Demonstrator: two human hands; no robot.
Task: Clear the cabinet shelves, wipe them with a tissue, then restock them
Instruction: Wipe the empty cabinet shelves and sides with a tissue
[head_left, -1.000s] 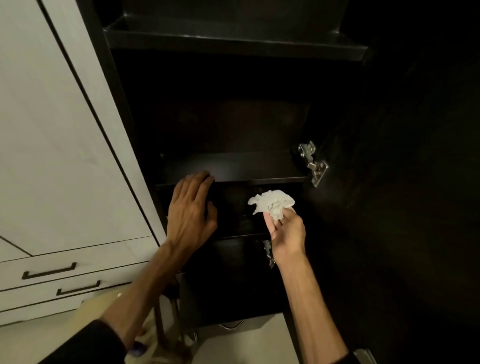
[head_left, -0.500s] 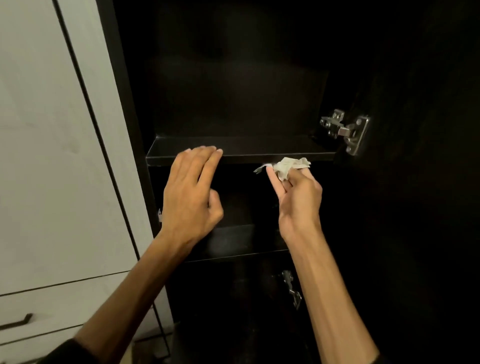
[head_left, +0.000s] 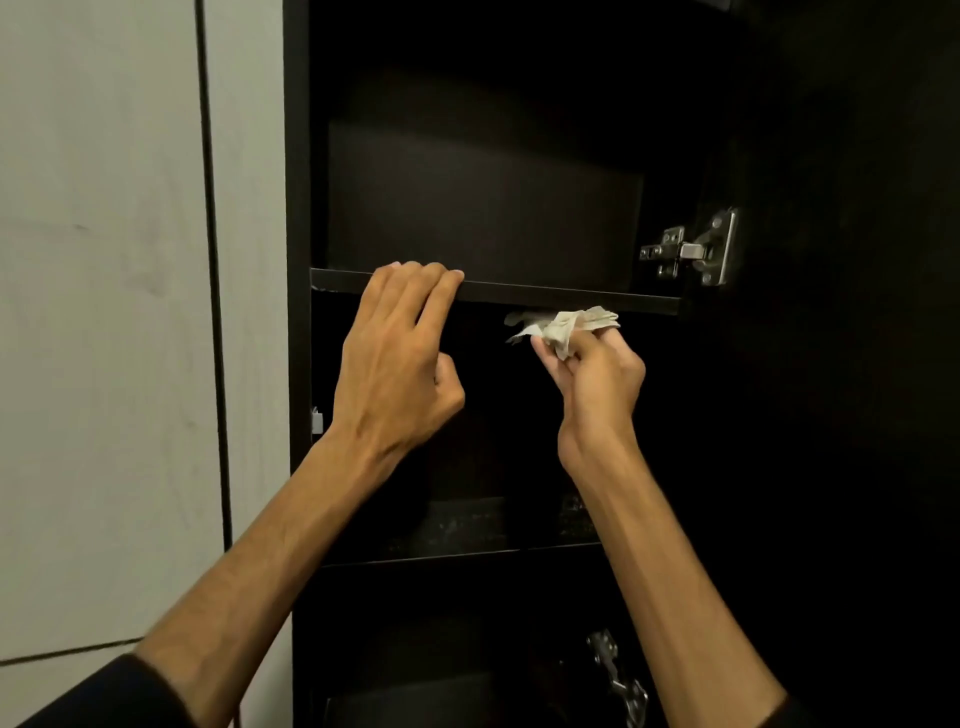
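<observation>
The cabinet (head_left: 488, 218) is standing open, a tall dark frame beside pale panels, and the upper shelf (head_left: 571, 302) is serving here as the landmark. Nothing is showing on that shelf, which suggests clearing is done and wiping is under way. Below it, a second shelf (head_left: 467, 530) is showing pale specks, probably dust waiting its turn. The left hand (head_left: 395, 364) is hooking its fingers over the upper shelf's front edge, likely bracing the body for the reach. Just under that edge, toward its right end, the right hand (head_left: 597, 379) is pinching a crumpled tissue (head_left: 563, 327), holding it up against the shelf's underside or lip.
</observation>
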